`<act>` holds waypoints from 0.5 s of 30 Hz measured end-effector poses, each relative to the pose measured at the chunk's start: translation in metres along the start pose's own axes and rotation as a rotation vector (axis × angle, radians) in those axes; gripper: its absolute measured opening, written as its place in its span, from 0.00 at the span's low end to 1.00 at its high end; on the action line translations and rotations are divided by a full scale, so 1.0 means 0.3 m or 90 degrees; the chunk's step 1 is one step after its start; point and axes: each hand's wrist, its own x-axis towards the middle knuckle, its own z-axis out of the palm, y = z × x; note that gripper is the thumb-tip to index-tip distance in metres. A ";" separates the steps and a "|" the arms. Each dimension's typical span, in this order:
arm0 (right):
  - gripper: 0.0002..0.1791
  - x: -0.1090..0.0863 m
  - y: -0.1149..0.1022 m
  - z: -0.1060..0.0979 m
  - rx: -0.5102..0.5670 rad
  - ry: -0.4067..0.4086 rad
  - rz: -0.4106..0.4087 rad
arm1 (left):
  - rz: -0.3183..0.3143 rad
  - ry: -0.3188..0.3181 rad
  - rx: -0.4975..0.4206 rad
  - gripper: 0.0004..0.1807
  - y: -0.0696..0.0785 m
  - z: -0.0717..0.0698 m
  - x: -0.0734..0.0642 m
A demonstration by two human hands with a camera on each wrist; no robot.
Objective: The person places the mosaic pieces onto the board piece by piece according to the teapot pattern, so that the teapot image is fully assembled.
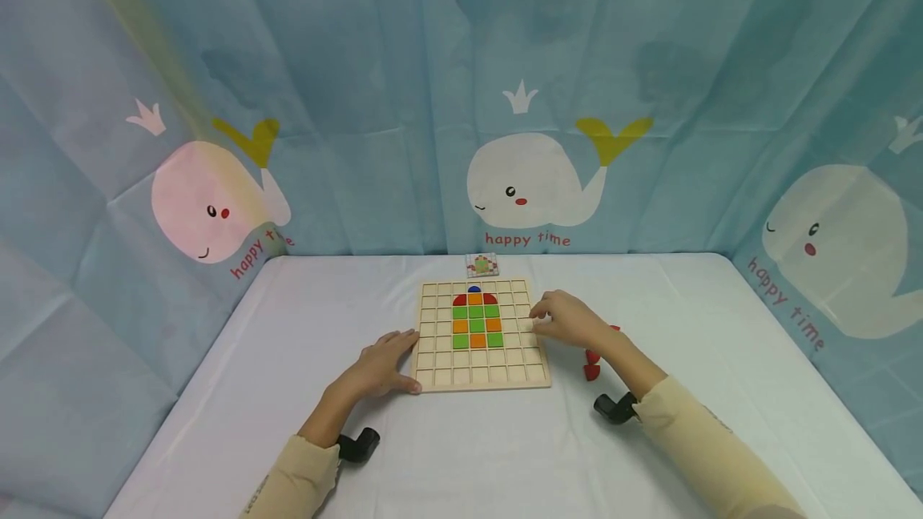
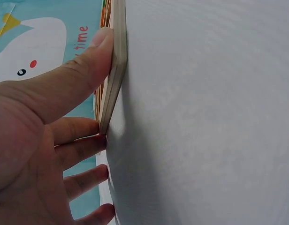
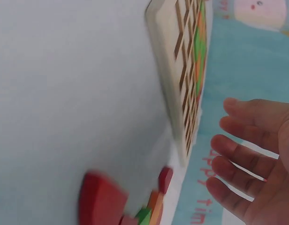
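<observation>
A wooden grid board (image 1: 433, 359) lies on the table with a pattern of green tiles (image 1: 476, 311), orange tiles (image 1: 460, 327), red rounded pieces (image 1: 460, 300) and a blue half-round piece (image 1: 473, 290). At its near left corner rests my left hand (image 1: 378, 364), fingers straight and spread. The left wrist view has the thumb (image 2: 100, 47) and forefinger touching the board's edge. My right hand (image 1: 570, 319) hovers by the board's right edge, fingers slightly bent; nothing shows between them in the right wrist view. Loose red pieces (image 1: 592, 372) lie beneath the right forearm, partly hidden.
Behind the board lies a small picture card (image 1: 481, 265). The right wrist view also shows a loose green piece (image 3: 143, 216) and an orange piece (image 3: 155, 202) among the red ones. A blue whale-print curtain (image 1: 360, 183) stands around the white table (image 1: 461, 455).
</observation>
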 end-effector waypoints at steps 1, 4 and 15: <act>0.12 -0.005 0.009 0.000 -0.003 0.002 0.007 | 0.000 -0.001 -0.001 0.53 -0.001 0.000 0.001; 0.12 -0.020 0.035 -0.003 -0.008 0.005 0.030 | 0.001 -0.003 -0.002 0.53 -0.003 -0.001 0.002; 0.11 -0.063 0.124 -0.005 0.024 -0.017 0.111 | 0.002 -0.001 0.005 0.52 -0.006 0.001 0.001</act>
